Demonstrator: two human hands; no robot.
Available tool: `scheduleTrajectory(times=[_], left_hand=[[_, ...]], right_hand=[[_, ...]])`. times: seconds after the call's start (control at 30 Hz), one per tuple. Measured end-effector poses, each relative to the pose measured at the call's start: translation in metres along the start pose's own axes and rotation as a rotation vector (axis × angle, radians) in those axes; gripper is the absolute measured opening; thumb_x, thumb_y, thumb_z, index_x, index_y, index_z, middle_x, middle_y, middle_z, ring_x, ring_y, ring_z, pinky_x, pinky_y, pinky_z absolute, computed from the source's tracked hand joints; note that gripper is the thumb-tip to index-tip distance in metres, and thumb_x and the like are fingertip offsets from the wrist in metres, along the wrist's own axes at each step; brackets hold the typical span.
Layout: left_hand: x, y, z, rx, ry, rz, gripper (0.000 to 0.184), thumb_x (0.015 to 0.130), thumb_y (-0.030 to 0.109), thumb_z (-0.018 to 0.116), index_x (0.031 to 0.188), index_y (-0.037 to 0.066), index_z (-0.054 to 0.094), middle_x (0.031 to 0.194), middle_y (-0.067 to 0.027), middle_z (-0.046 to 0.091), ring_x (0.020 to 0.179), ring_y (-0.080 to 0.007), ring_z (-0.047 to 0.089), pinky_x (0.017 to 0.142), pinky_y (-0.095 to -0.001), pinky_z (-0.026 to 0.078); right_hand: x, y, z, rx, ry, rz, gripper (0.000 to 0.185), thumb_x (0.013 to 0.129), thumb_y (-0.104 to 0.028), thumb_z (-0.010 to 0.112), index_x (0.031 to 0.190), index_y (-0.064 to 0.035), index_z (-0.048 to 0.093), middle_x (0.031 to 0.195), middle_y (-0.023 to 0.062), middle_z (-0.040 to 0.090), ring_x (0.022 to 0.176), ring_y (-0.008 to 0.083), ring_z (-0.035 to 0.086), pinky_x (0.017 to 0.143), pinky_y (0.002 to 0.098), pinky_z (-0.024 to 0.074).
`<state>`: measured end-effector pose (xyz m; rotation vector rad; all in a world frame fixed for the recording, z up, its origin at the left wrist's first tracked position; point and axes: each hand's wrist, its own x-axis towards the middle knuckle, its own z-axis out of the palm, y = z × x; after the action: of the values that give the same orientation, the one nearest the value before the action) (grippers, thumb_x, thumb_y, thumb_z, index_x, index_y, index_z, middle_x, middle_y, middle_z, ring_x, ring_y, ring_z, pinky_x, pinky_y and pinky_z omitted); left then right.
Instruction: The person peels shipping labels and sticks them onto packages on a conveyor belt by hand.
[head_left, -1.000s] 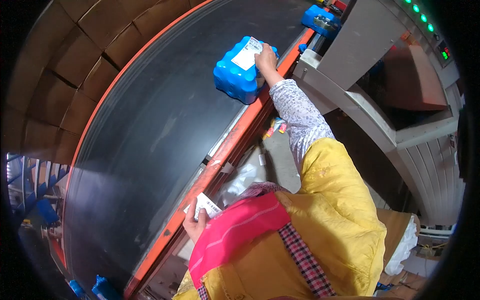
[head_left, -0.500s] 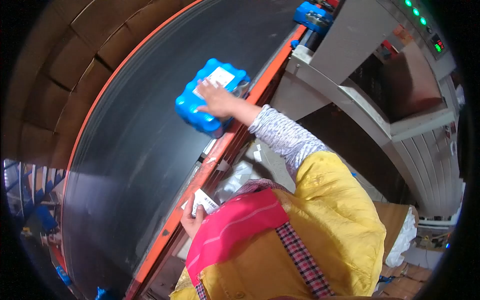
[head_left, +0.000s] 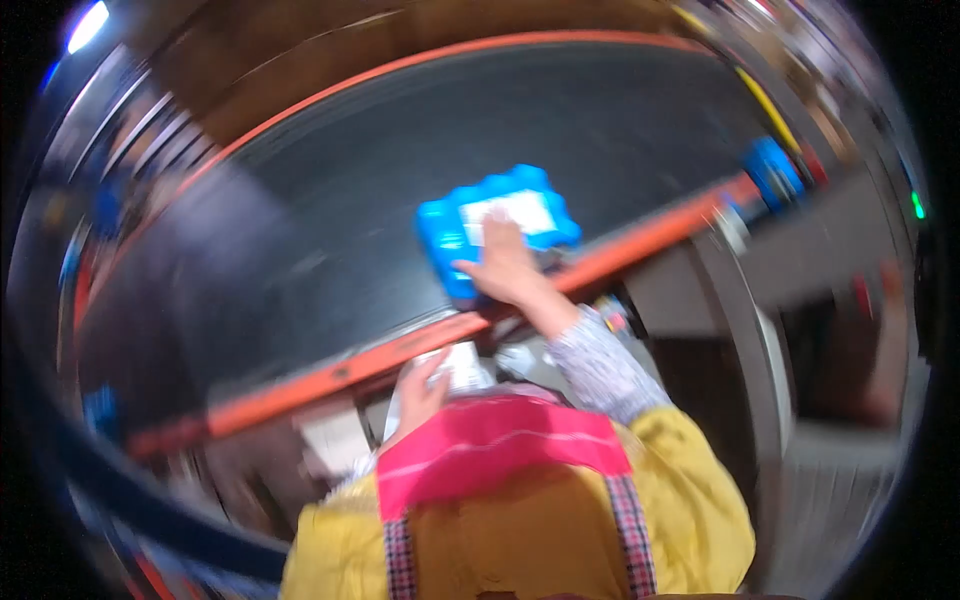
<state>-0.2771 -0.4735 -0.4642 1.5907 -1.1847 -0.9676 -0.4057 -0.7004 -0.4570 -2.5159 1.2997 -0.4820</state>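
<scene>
A blue shrink-wrapped pack with a lumpy top, its contents hidden, rests on the dark conveyor belt by the near rail. My right hand lies flat over the white label on top of it, fingers stretched and thumb apart. Below the rail, close to my body, my left hand grips white labels. Their print is smeared by motion, and how many there are I cannot tell.
An orange rail edges the belt on my side. Another blue pack sits at the belt's right end, beside a grey machine. Brown cartons stand behind the far edge.
The camera view has swung round, so the belt now runs more across the picture. My right hand stays on the pack's label, and my left hand still holds the white labels.
</scene>
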Motion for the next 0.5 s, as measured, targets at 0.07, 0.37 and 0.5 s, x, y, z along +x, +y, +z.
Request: scheduleTrajectory(times=[0.07, 0.37, 0.5], left_hand=[[0.003, 0.001, 0.019, 0.073, 0.122, 0.202, 0.040, 0.083, 0.008, 0.058, 0.122, 0.017, 0.059, 0.096, -0.0230, 0.062, 0.083, -0.0285, 0.064, 0.072, -0.0342, 0.048], [-0.008, 0.112, 0.077, 0.046, 0.153, 0.177, 0.060, 0.082, 0.001, 0.054, 0.139, 0.012, 0.037, 0.125, -0.0204, 0.053, 0.110, -0.0336, 0.056, 0.089, -0.0347, 0.047], [-0.017, 0.109, 0.020, -0.221, -0.007, -0.055, 0.069, 0.084, 0.002, 0.055, 0.145, 0.007, 0.021, 0.121, -0.0156, 0.056, 0.101, -0.0215, 0.061, 0.086, -0.0305, 0.048]], right_hand=[[-0.002, -0.018, -0.014, -0.035, -0.041, -0.222, 0.074, 0.084, -0.040, 0.058, 0.133, 0.0100, 0.033, 0.139, 0.0312, 0.032, 0.131, 0.0432, 0.029, 0.109, 0.0478, 0.0221], [-0.078, 0.004, -0.110, 0.828, -0.592, -0.231, 0.038, 0.073, -0.018, 0.071, 0.107, -0.0015, 0.064, 0.106, 0.0137, 0.064, 0.104, 0.0259, 0.059, 0.091, 0.0346, 0.0428], [-0.098, -0.047, -0.103, 0.814, -0.428, -0.295, 0.022, 0.073, -0.003, 0.068, 0.095, -0.0002, 0.068, 0.093, 0.0097, 0.065, 0.091, 0.0207, 0.060, 0.079, 0.0310, 0.0454]])
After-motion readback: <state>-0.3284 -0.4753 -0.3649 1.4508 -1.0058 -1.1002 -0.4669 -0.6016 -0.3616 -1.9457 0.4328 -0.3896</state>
